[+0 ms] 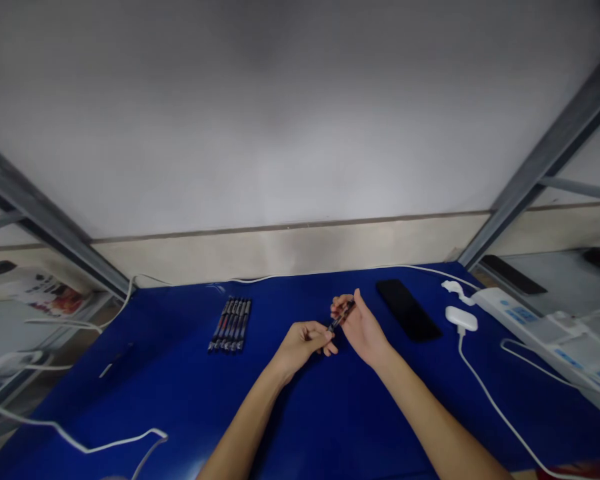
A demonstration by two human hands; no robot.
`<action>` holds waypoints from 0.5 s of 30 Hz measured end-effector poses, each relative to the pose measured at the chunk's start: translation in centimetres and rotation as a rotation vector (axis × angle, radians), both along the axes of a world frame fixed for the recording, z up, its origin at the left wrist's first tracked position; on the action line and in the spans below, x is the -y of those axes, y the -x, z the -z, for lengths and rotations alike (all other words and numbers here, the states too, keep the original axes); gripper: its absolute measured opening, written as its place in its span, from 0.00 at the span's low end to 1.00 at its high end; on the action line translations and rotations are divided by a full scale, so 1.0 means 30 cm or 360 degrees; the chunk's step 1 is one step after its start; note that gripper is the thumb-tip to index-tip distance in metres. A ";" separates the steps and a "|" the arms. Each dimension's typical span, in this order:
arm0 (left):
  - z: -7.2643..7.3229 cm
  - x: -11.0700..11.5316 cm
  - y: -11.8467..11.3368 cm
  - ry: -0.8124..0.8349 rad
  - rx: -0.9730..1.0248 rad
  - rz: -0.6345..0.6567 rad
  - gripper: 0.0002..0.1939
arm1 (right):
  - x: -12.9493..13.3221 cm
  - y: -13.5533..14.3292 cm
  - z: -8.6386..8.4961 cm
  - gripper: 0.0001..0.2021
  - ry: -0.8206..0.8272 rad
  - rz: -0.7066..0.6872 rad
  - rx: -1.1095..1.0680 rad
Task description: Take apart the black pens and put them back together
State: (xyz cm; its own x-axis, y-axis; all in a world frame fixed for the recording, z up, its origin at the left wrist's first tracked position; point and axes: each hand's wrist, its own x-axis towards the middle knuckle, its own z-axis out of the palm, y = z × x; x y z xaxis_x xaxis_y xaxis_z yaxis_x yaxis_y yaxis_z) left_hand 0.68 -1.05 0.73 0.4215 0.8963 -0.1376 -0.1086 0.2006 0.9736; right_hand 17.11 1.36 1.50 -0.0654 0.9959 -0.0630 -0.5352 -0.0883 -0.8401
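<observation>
Pen held between both hands above blue table.
My left hand (307,343) is closed on the lower end of the dark pen (341,316); my right hand (361,327), palm turned up, has its fingers at the upper end. The pen is tilted. Left of it, a row of pens (231,325) lies on the blue table (300,413); right, a black phone (408,310).

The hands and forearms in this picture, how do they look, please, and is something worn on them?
Left hand and right hand are bare, without gloves; no ring or watch shows. Both forearms are slim, with no sleeve or marking visible.
</observation>
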 end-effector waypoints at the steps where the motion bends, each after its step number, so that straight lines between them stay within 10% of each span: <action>1: 0.002 0.006 -0.011 0.0008 0.0003 0.0020 0.19 | 0.004 0.005 -0.005 0.24 0.0005 -0.0086 -0.0051; 15: -0.007 0.002 -0.013 0.0093 0.0079 0.0010 0.36 | 0.022 -0.007 -0.023 0.20 -0.0050 -0.0151 -0.0039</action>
State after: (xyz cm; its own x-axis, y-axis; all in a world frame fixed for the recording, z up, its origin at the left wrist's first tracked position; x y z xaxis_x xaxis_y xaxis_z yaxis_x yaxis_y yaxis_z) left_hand 1.06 -1.11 0.93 0.4349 0.8846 -0.1687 -0.1550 0.2580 0.9536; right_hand 17.32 0.69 2.18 -0.1605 0.9866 -0.0291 -0.5460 -0.1133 -0.8301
